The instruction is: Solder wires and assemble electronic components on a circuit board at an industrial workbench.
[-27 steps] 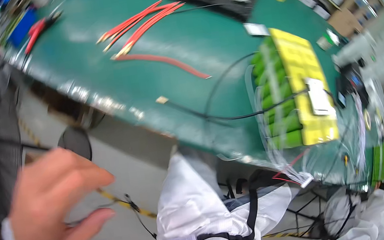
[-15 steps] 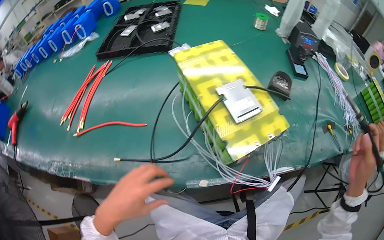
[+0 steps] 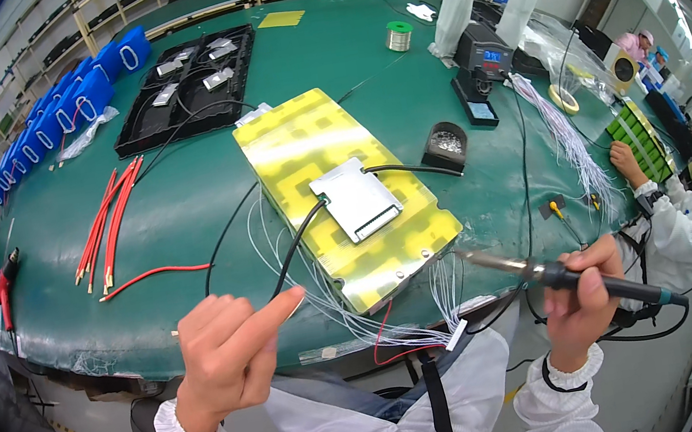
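Observation:
A yellow battery pack lies on the green table, with a silver circuit board on top and black cables running off it. My left hand hovers at the near edge, fingers loosely curled, forefinger stretched toward a black cable; it holds nothing. My right hand grips a soldering iron, its tip pointing left toward the pack's near corner. Thin white wires with a white connector spill over the table edge between my hands.
Red wires lie to the left, a black tray with parts beyond. A soldering station, tip cleaner and solder spool stand to the right. Blue boxes line the far left. Another person works at right.
The view has swung from the table's left end to centre on the battery pack. My left hand has risen to the table edge, and my right hand has brought the soldering iron closer.

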A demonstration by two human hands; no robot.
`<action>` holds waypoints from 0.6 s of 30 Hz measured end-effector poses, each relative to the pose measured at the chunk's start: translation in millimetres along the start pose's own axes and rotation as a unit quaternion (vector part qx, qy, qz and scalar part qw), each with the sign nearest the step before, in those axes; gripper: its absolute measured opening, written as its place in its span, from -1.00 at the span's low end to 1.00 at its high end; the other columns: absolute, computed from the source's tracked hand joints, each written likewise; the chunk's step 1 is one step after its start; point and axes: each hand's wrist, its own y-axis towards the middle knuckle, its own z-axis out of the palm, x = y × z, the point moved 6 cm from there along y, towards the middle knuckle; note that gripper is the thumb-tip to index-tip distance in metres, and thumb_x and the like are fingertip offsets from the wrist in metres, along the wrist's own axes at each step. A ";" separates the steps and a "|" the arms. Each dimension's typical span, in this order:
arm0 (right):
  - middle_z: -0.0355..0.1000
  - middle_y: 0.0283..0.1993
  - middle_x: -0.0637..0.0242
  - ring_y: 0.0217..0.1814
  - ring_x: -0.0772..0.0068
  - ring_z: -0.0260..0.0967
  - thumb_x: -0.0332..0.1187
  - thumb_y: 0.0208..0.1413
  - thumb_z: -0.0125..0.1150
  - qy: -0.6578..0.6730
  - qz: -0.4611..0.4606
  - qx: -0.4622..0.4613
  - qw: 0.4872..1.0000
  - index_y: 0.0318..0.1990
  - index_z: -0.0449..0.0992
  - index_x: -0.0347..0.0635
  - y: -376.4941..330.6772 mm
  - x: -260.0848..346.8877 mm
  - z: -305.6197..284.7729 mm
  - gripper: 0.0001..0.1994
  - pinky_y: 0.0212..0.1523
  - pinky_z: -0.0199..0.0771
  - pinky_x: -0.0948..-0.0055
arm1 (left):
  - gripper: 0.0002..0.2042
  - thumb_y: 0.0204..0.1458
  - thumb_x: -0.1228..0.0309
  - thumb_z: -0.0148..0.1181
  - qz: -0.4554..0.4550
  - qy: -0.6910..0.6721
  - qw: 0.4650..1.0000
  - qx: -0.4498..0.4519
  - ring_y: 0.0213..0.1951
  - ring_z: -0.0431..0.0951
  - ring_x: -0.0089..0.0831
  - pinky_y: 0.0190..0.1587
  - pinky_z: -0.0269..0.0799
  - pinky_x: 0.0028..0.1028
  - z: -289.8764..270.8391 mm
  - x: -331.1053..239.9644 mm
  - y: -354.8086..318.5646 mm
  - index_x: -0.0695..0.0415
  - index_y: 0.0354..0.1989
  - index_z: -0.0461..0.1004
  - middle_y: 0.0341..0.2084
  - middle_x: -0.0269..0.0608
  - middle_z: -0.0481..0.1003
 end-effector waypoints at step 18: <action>0.42 -0.65 0.24 -0.74 0.47 0.28 -0.45 -0.15 0.27 -0.128 -0.077 0.175 0.973 -0.44 0.46 -0.34 8.1 17.3 52.6 -0.85 -0.69 0.25 0.55 | -0.79 -0.28 0.50 0.22 0.102 -0.020 0.994 0.041 -0.57 0.19 -0.46 -0.52 0.04 -0.45 51.7 -13.8 40.1 -0.01 -0.38 0.57 -0.62 -0.41 0.17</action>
